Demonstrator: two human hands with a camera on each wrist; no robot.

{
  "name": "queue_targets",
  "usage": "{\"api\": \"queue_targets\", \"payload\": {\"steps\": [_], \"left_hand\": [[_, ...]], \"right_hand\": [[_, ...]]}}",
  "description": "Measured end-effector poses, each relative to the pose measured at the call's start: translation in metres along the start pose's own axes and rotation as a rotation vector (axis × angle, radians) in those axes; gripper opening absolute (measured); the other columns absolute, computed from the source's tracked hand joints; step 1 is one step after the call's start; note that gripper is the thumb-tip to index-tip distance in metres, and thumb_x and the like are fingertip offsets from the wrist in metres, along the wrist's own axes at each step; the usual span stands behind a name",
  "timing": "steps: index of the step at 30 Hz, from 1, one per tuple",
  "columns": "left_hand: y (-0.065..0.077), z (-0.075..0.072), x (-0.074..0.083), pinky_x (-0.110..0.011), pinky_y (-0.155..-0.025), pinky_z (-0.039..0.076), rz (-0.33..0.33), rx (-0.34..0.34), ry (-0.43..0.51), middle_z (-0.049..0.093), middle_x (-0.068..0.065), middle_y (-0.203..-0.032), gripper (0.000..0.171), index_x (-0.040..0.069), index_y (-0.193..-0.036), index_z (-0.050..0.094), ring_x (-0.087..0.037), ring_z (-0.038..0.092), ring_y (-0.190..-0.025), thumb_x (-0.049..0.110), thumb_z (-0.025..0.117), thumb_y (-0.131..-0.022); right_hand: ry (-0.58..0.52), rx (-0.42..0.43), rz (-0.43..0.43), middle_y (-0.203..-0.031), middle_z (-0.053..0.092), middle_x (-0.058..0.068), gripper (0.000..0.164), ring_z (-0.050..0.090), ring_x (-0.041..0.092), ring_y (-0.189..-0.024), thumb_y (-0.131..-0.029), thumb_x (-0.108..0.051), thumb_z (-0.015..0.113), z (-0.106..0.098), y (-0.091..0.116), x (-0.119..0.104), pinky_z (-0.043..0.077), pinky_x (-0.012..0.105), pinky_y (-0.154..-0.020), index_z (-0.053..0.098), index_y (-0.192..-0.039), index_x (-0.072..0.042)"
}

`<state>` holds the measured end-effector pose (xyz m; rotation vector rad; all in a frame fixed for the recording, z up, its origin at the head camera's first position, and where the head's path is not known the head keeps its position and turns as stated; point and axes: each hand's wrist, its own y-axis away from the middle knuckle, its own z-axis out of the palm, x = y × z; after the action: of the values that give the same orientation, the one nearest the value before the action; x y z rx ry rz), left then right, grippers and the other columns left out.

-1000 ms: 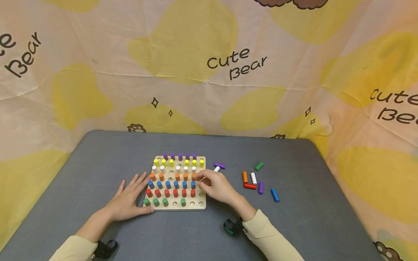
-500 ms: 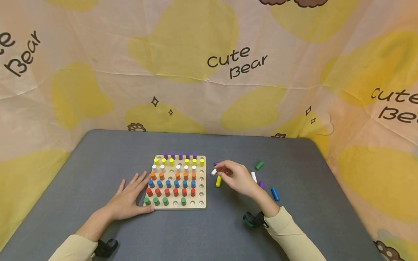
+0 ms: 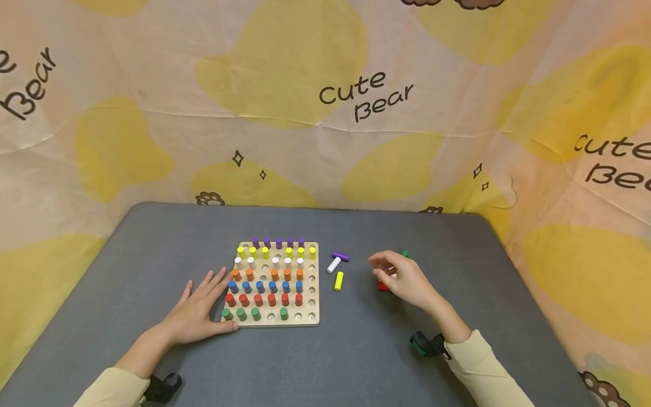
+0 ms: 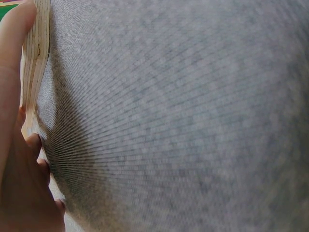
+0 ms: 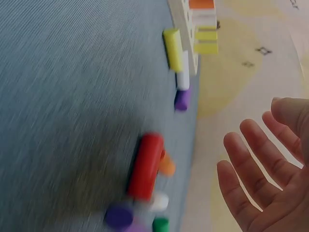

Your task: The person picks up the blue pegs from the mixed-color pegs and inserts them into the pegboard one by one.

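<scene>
A wooden pegboard (image 3: 312, 296) holds coloured pegs in rows, with several bare holes. My left hand (image 3: 195, 316) lies spread at its left side, thumb on the near left corner; in the left wrist view the thumb (image 4: 10, 53) is on the board's edge. My right hand (image 3: 407, 280) hovers over the loose pegs on the right, its fingers relaxed and holding nothing, as the right wrist view shows. Below it lie a red peg (image 5: 146, 166), an orange peg (image 5: 167, 164) and a white peg (image 5: 159, 202), mostly hidden by the hand in the head view.
Between board and right hand lie a yellow peg (image 3: 338, 281), a white peg (image 3: 333, 265) and a purple peg (image 3: 341, 256). A green peg (image 3: 404, 254) shows behind the right hand. Grey cloth covers the table (image 3: 285, 367); a printed curtain (image 3: 285, 113) hangs behind it.
My right hand has moved from the board's right side rightward to the loose pegs. A yellow peg now lies on the table beside the board. The left hand stays put.
</scene>
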<state>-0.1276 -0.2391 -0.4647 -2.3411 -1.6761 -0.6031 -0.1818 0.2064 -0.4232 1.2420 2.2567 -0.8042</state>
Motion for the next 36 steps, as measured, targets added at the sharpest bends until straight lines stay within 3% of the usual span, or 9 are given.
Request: {"api": "queue_targets", "payload": {"steps": [7, 25, 36], "left_hand": [[-0.001, 0.003, -0.003, -0.065, -0.105, -0.002, -0.003, -0.005, 0.004, 0.014, -0.013, -0.154, 0.105, 0.021, -0.149, 0.017, -0.039, 0.009, -0.140, 0.070, 0.062, -0.068], [0.000, 0.000, -0.001, -0.066, -0.104, -0.002, -0.003, -0.003, 0.012, 0.015, -0.015, -0.153, 0.105, 0.019, -0.149, 0.018, -0.040, 0.010, -0.139, 0.069, 0.063, -0.068], [0.002, -0.002, 0.000, -0.067, -0.103, 0.001, -0.006, -0.001, 0.004, 0.016, -0.014, -0.153, 0.104, 0.020, -0.149, 0.018, -0.041, 0.010, -0.139, 0.068, 0.063, -0.069]], "right_hand": [[0.065, 0.019, 0.056, -0.100, 0.066, 0.004, 0.027, 0.062, 0.012, -0.085, -0.086, -0.008, 0.064, -0.017, 0.019, 0.015, 0.054, 0.029, -0.072, 0.060, -0.112, -0.011], [0.232, 0.069, 0.170, -0.099, 0.066, 0.006, 0.036, 0.063, 0.019, -0.082, -0.081, -0.015, 0.070, -0.033, 0.058, 0.049, 0.052, 0.035, -0.069, 0.058, -0.114, -0.006], [0.272, 0.062, 0.261, -0.074, 0.054, -0.003, 0.029, 0.045, 0.003, -0.061, -0.076, -0.017, 0.074, -0.034, 0.074, 0.057, 0.038, 0.022, -0.055, 0.059, -0.098, -0.005]]}}
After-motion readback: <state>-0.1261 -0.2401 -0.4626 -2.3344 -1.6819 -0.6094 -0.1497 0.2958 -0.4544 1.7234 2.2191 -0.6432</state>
